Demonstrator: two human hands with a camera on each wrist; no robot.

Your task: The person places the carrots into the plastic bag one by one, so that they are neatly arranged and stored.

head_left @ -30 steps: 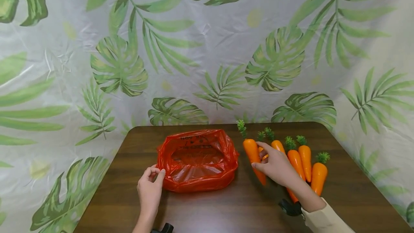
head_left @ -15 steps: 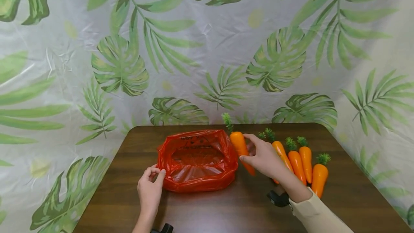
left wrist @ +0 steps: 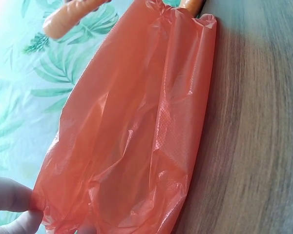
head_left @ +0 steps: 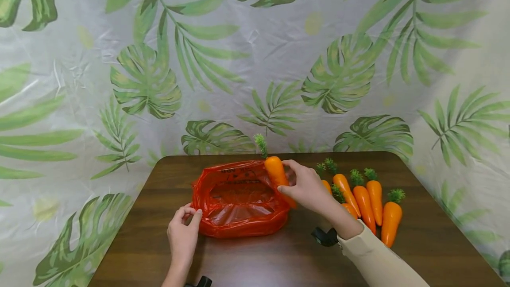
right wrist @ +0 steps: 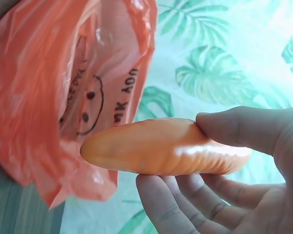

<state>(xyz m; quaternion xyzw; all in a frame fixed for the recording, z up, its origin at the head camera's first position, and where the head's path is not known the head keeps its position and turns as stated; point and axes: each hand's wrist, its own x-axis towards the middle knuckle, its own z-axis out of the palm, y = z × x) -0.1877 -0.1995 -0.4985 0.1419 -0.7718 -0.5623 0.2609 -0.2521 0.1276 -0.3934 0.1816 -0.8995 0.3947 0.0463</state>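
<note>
While the left-hand grip (head_left: pixel 183 228) pinches the left edge of a crinkled, red plastic bag (head_left: pixel 248 229) open on the dark brown wooden bench (head_left: pixel 255 262), the right-hand grip (head_left: pixel 307 188) holds a glossy, tapered orange carrot (head_left: pixel 276 171), its feathery green top (head_left: pixel 260 146) upward, at the bag's right rim; whether carrot and plastic touch, I can't tell. More leafy-topped orange carrots (head_left: pixel 364 203) lie to the right.

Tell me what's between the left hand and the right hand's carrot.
The red plastic bag, its mouth open, spans that stretch in the head view, from the left hand pinching its edge to the carrot overlapping its right rim.
</note>
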